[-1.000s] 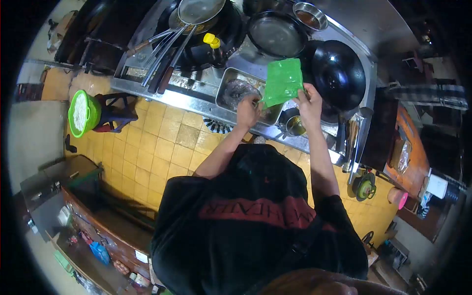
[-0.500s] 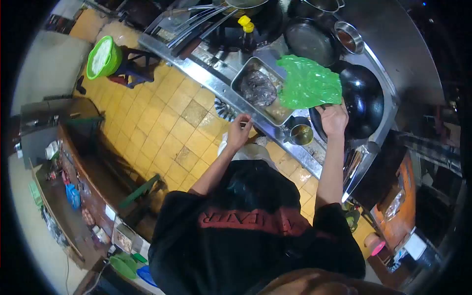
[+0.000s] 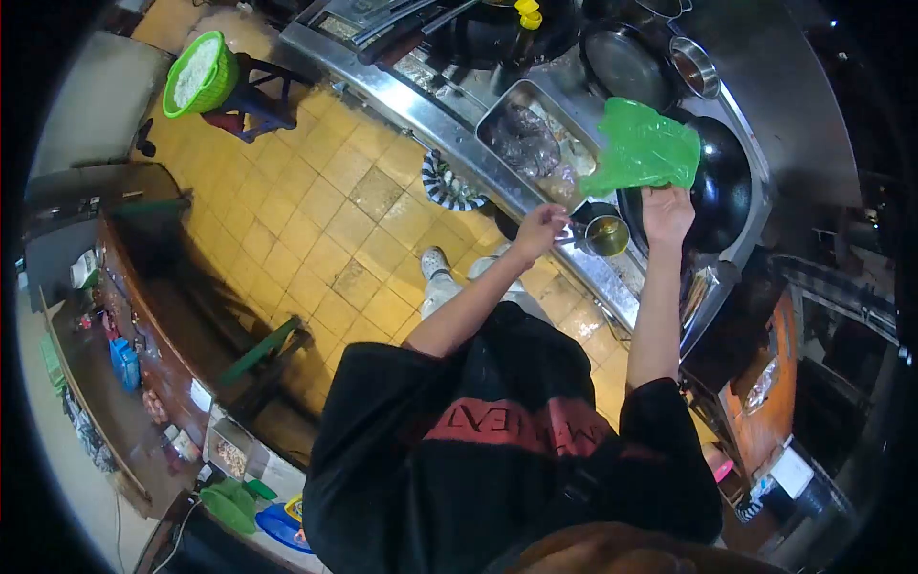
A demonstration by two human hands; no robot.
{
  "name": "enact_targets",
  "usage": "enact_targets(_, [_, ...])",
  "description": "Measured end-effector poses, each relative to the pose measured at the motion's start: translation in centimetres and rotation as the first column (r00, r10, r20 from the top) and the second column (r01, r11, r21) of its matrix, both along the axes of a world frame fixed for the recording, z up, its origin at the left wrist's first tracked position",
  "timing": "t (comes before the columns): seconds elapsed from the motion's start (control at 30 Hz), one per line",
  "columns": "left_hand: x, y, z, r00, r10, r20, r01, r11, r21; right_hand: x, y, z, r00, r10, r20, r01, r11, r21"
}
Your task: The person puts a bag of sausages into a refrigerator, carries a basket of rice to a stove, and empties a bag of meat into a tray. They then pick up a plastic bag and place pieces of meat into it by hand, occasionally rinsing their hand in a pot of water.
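Observation:
My right hand [image 3: 667, 218] grips the lower edge of a green plastic bag [image 3: 650, 145], which hangs over the wok and the tray's right side. My left hand [image 3: 542, 231] is at the counter's front edge, by the tray's near corner and the handle of a metal cup. Its fingers are curled together; what they hold, if anything, is too small to make out. The metal cup [image 3: 606, 235] contains yellowish liquid and stands between my hands. Beyond my left hand lies a rectangular metal tray [image 3: 497, 115] with a dark, glossy plastic bag [image 3: 524, 140] in it.
A black wok [image 3: 734, 182] and a black frying pan [image 3: 626, 69] occupy the stove counter [image 3: 421, 124]. Behind the tray stands a bottle with a yellow cap [image 3: 527, 13]. A metal bowl [image 3: 695, 67] sits at the back. A green basket [image 3: 222, 81] rests on a stool to the left.
My left hand has moved right, towards the cup's handle. The green bag stays in my right hand and is held more bunched. The whole view has shifted slightly.

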State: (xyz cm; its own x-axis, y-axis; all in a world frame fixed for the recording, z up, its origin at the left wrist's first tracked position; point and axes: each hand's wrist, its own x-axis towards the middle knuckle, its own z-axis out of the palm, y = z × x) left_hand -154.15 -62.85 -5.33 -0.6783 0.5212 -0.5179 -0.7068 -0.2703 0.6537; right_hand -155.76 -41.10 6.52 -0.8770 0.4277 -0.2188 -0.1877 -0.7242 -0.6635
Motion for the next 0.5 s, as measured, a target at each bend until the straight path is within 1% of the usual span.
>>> enact_targets(0.03, [0.2, -0.4, -0.3, 1.000, 0.004, 0.002, -0.004, 1.000, 0.015, -0.1, -0.2, -0.2, 0.998, 0.013, -0.056, -0.013, 1.000, -0.003])
enact_targets(0.07, [0.3, -1.5, -0.7, 0.994, -0.033, -0.102, 0.032, 0.999, -0.012, -0.3, -0.4, -0.4, 0.993, 0.032, -0.112, -0.034, 0.999, -0.010])
enact_targets(0.1, [0.6, -3.1, -1.6, 0.977, -0.068, -0.202, 0.059, 0.997, -0.050, -0.5, -1.4, 0.1, 0.999, -0.033, -0.039, 0.032, 0.999, -0.017])
enact_targets(0.13, [1.2, -5.3, -2.2, 0.980, -0.049, -0.194, 0.040, 0.998, -0.053, -0.4, -2.3, 0.6, 0.999, -0.014, -0.031, 0.013, 1.000, -0.020])
enact_targets(0.17, [2.0, -8.0, -2.8, 0.982, -0.050, -0.180, 0.030, 0.993, -0.113, -0.2, -3.3, 0.9, 0.998, -0.004, -0.056, 0.002, 0.999, -0.034])
enact_targets(0.2, [2.8, -11.0, -3.3, 0.985, -0.050, -0.167, 0.021, 0.985, -0.173, -0.1, -4.5, 1.4, 0.997, 0.005, -0.083, -0.009, 0.999, -0.048])
enact_targets(0.23, [3.7, -14.1, -4.1, 0.995, -0.032, -0.092, 0.004, 0.957, -0.290, 0.1, -5.9, 1.9, 0.986, 0.063, -0.157, -0.064, 0.998, -0.002])
enact_targets(0.27, [5.0, -17.3, -5.6, 1.000, -0.012, -0.019, 0.003, 0.916, -0.402, 0.1, -7.5, 2.5, 0.985, 0.073, -0.156, -0.076, 0.997, -0.011])
enact_targets(0.3, [7.3, -20.7, -10.8, 0.989, 0.052, -0.138, -0.108, 0.894, -0.435, 0.1, -9.2, 3.3, 0.981, 0.103, -0.162, -0.098, 0.994, 0.043])
enact_targets(0.33, [8.7, -24.6, -12.3, 0.986, -0.030, -0.164, -0.085, 0.759, -0.645, 0.1, -10.5, 3.5, 0.977, 0.131, -0.166, -0.116, 0.988, 0.099])
enact_targets(0.37, [11.0, -27.8, -14.8, 0.994, 0.069, -0.081, -0.106, 0.602, -0.792, -0.1, -11.3, 3.1, 0.965, 0.194, -0.174, -0.162, 0.970, 0.184])
enact_targets(0.4, [13.9, -31.8, -18.0, 0.989, 0.089, -0.117, -0.147, 0.582, -0.800, -0.2, -13.3, 4.0, 0.964, 0.205, -0.170, -0.177, 0.970, 0.167])
enact_targets(0.43, [17.2, -35.9, -22.3, 0.988, 0.074, -0.134, -0.153, 0.458, -0.875, -0.4, -14.3, 3.5, 0.947, 0.260, -0.187, -0.222, 0.954, 0.202])
enact_targets(0.47, [19.4, -38.3, -20.5, 0.986, 0.092, -0.136, -0.161, 0.374, -0.913, -0.8, -15.1, 2.5, 0.927, 0.315, -0.201, -0.266, 0.934, 0.238])
enact_targets(0.5, [21.4, -40.3, -18.7, 0.993, 0.101, -0.058, -0.088, 0.315, -0.945, -1.5, -15.7, 1.6, 0.916, 0.366, -0.166, -0.309, 0.905, 0.292])
